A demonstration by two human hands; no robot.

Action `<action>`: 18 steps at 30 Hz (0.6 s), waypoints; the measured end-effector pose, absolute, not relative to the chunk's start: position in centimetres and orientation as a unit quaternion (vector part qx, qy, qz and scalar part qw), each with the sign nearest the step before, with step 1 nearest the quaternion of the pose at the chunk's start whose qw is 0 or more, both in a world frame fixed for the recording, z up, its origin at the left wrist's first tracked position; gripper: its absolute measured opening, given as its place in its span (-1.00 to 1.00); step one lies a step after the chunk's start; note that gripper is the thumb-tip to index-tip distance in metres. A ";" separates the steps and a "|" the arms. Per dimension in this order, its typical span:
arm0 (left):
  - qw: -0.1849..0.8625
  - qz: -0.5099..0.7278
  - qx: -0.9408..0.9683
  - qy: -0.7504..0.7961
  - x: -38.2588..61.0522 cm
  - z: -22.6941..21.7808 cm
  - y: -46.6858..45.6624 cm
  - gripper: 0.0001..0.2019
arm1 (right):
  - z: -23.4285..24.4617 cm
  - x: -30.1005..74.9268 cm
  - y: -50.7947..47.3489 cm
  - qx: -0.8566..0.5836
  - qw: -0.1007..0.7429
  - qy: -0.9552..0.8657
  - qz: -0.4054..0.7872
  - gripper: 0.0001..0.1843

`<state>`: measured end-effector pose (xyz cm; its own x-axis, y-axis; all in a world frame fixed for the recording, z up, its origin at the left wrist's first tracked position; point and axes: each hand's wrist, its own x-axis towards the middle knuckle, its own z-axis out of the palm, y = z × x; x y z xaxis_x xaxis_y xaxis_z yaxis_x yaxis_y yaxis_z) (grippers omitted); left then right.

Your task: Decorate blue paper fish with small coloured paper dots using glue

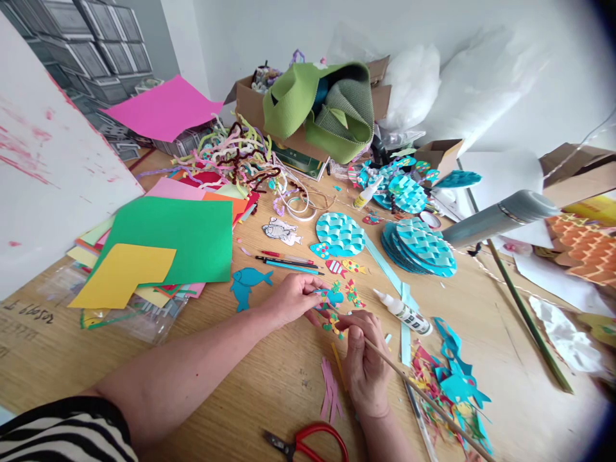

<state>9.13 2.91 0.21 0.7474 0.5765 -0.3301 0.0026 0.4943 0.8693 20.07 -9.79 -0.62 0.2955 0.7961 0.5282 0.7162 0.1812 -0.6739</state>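
My left hand (296, 300) pinches a small blue paper fish (333, 296) dotted with coloured paper bits. Gripped in my right hand (366, 359) is a long thin wooden stick (414, 378), its tip touching or very near the fish. Small green, yellow and red paper scraps (355, 294) lie around the fish. A white glue bottle (403, 313) rests on its side beyond my right hand. Finished-looking striped and yellow paper fish (353, 266) lie just past the fish I hold. Plain blue fish cutouts (250, 282) are left of my left hand.
Red-handled scissors (308, 443) lie at the front edge. Coloured paper sheets (178, 234) pile up on the left, pipe cleaners (235, 154) behind them. Woven blue discs (418, 247) are stacked beside a grey flask (500, 218). Blue offcuts (462, 382) sit right. Pens (289, 262) lie mid-table.
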 end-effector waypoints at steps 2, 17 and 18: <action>0.808 0.177 0.469 0.309 9.1 0.2 2.9 -0.50 | -0.4 19.9 -9.7 -0.640 0.497 -0.584 0.041 -0.77; 0.807 0.178 0.473 0.305 9.0 0.4 2.9 -0.49 | -0.9 20.1 -10.1 -0.637 0.527 -0.558 0.072 -0.73; 0.806 0.180 0.473 0.306 9.1 0.4 2.9 -0.50 | -0.8 20.0 -10.1 -0.634 0.541 -0.550 0.063 -0.72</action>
<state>9.05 2.94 0.35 0.7484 0.5794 -0.3228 -0.0004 0.4871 0.8733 19.96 -10.05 -0.83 0.3877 0.7647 0.5147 0.6283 0.1894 -0.7546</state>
